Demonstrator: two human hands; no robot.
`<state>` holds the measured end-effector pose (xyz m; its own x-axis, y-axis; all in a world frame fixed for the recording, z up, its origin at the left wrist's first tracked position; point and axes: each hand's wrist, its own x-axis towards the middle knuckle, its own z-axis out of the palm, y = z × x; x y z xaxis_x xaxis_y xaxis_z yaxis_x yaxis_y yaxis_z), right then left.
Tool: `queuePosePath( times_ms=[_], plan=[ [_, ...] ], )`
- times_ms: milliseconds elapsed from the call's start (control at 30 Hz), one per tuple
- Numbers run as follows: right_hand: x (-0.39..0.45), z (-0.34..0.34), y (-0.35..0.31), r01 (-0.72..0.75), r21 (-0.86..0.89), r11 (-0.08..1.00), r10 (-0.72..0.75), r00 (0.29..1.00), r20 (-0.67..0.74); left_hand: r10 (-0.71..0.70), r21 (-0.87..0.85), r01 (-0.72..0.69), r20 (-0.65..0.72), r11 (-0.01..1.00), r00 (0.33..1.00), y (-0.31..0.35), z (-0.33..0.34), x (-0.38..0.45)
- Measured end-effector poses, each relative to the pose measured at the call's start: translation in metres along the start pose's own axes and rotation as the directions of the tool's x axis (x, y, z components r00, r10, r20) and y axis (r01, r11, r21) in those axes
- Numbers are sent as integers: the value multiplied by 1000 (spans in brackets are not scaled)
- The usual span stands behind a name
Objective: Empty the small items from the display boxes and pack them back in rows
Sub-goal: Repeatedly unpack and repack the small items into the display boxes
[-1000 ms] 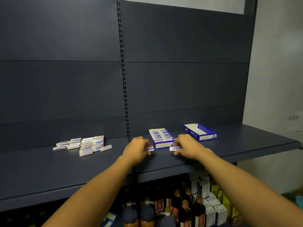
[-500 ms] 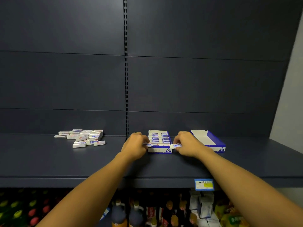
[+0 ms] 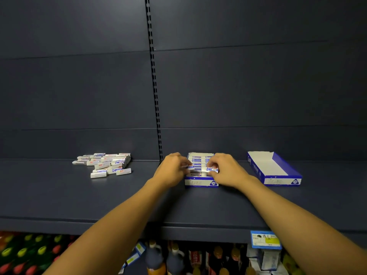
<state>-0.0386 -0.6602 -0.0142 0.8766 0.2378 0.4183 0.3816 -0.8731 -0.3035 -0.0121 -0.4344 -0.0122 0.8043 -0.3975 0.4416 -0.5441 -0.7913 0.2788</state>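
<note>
Shelf: dark, deep, and carrying everything in play, with a slotted upright running up the back panel behind it.
Filled box: blue-and-white display box, dead centre on the shelf, rows of small packs lying flat inside and both hands working right over it.
Left hand: fingers curled, pinching one small pack at the box's left edge, just above the packed rows.
Right hand: fingers curled too, gripping a second small pack by its end, blue label showing, over the right side of the same box.
Contact: whether either held pack already touches the rows beneath, cannot tell, the fingers cover that.
Empty box: off to the right, well apart from the hands, white floor bare, long side angled toward the back wall.
Loose pile: a scatter of white packs far left on the shelf, some stacked, a few lying singly at the front.
Shelf edge: a blue price tag with a yellow patch clipped on the front lip, right side.
Below: bottles and cartons on the lower shelf, dim and partly cut off.
</note>
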Motion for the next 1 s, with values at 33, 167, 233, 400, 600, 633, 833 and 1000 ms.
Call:
queuePosePath(
  times_ms=[33, 167, 233, 400, 600, 633, 833, 1000],
  plan=[
    [3, 1, 2, 13, 9, 1000, -13, 1000, -8, 23, 9, -23, -1, 1000, 1000, -2, 3, 5],
    [20, 7, 13, 40, 38, 998, -38, 998, -46, 102, 19, -102, -6, 995, 995, -15, 13, 26],
    [28, 10, 19, 39, 61, 997, -35, 998, -55, 131, -12, -131, -22, 991, 991, -21, 17, 37],
    [35, 22, 31, 39, 93, 995, -31, 996, -81, 103, -247, -121, -85, 961, 991, -32, 22, 48],
    [34, 15, 34, 78, 31, 996, -77, 996, -47, 239, -241, -238, -26, 941, 971, -32, 19, 42],
    [34, 16, 34, 84, 9, 996, -83, 996, -27, 257, -208, -255, -18, 944, 966, -33, 19, 43],
    [39, 19, 35, 85, -73, 994, -79, 994, 73, 282, -174, -274, 26, 946, 959, -36, 20, 46],
    [39, 16, 36, 64, -57, 996, -59, 995, 85, 272, -187, -255, 73, 949, 960, -36, 23, 47]
  ],
)
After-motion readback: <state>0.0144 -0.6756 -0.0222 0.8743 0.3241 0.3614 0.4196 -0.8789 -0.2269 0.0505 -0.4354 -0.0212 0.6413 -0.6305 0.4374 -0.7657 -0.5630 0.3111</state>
